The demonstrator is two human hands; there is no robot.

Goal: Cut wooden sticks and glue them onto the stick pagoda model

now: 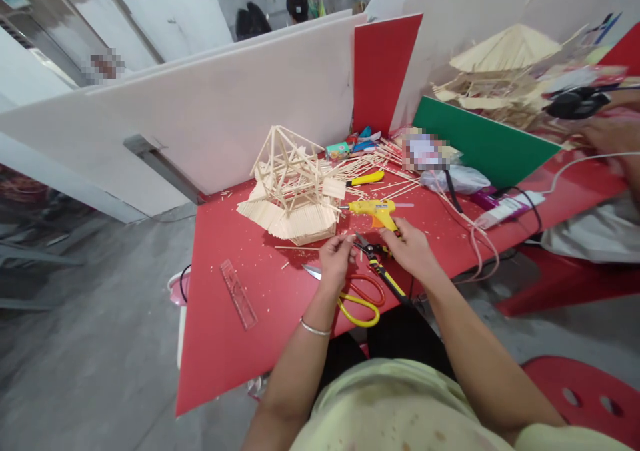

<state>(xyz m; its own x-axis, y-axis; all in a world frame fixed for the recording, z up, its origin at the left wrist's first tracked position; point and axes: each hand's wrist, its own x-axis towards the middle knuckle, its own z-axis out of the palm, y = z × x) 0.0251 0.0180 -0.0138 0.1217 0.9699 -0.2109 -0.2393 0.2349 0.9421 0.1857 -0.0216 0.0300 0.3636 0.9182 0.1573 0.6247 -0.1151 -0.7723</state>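
Observation:
My right hand [410,248] is closed on the lower handle of a yellow hot glue gun [373,207], whose nozzle points left toward a model of pale wooden sticks [305,221]. My left hand [337,258] is in a pinch just in front of the model; whatever is between its fingertips is too small to make out. Between my hands lie black-and-yellow pliers or cutters [384,274] with their jaws pointing up and left. Scissors [367,310] with a red and a yellow handle lie partly under my left hand and wrist.
A clear ruler [239,294] lies left on the red table [215,364]. Behind the glue gun are a yellow utility knife [367,178] and loose sticks [357,165]. A green board [480,134] stands right, near another stick model [505,51], a power strip [507,210] and a person's arm.

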